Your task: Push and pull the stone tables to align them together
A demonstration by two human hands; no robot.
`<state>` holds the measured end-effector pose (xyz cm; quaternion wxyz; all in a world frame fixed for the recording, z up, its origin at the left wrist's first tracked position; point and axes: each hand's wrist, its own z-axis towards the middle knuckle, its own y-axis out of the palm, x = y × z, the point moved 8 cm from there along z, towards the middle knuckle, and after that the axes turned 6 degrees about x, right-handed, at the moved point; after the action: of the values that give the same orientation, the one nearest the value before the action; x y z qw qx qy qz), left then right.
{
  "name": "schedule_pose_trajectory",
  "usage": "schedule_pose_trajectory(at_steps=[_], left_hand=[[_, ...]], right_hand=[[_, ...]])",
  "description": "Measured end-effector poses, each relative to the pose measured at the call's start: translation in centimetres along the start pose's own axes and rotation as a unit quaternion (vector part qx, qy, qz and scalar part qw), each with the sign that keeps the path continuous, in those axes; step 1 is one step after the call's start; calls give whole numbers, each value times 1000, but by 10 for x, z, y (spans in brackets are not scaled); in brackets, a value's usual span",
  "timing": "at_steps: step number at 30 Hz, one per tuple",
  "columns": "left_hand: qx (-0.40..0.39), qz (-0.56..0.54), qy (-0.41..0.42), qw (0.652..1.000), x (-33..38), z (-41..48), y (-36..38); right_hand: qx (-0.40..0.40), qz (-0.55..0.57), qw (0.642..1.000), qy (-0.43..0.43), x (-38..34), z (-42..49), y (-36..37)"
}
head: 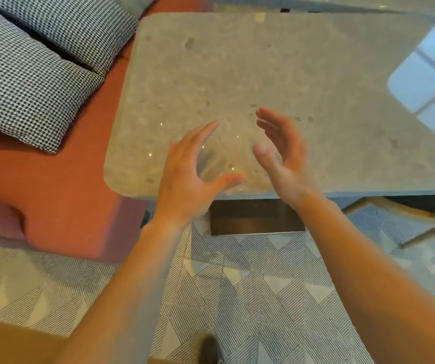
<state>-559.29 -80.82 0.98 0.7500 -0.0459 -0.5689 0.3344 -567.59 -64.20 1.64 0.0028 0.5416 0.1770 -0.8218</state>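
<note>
A pale grey, speckled stone table with rounded corners (276, 74) fills the upper middle of the view. Over its near edge, the left hand (192, 174) and right hand (280, 156) are held palms facing each other, fingers spread and loosely curved, gripping nothing; whether they touch the stone is unclear. A second stone table's edge (342, 2) lies just beyond the far side. Left of the table sits a terracotta cushioned bench (61, 195) with black-and-white houndstooth pillows (27, 82). Below the table lies a grey striped geometric rug (250, 285).
</note>
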Motion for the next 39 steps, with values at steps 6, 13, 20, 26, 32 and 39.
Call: schedule_pose_trajectory(at_steps=[6, 13, 20, 26, 32, 39], left_hand=[[-119, 370, 22, 921, -25, -10, 34], [-90, 418, 18, 904, -25, -13, 44], [-127, 431, 29, 893, -28, 7, 57], [-126, 459, 91, 875, -21, 2, 64], [-97, 467, 112, 872, -22, 3, 62], [-104, 473, 115, 867, -23, 5, 62]], right_hand=[[-57, -197, 979, -18, 28, -16, -5], [-166, -458, 872, -50, 41, -26, -10], [-222, -582, 778, -84, 65, -18, -32], [-202, -593, 776, -73, 69, -15, -33], [-192, -594, 777, -81, 69, -13, -31], [-191, -601, 771, -90, 68, -13, -29]])
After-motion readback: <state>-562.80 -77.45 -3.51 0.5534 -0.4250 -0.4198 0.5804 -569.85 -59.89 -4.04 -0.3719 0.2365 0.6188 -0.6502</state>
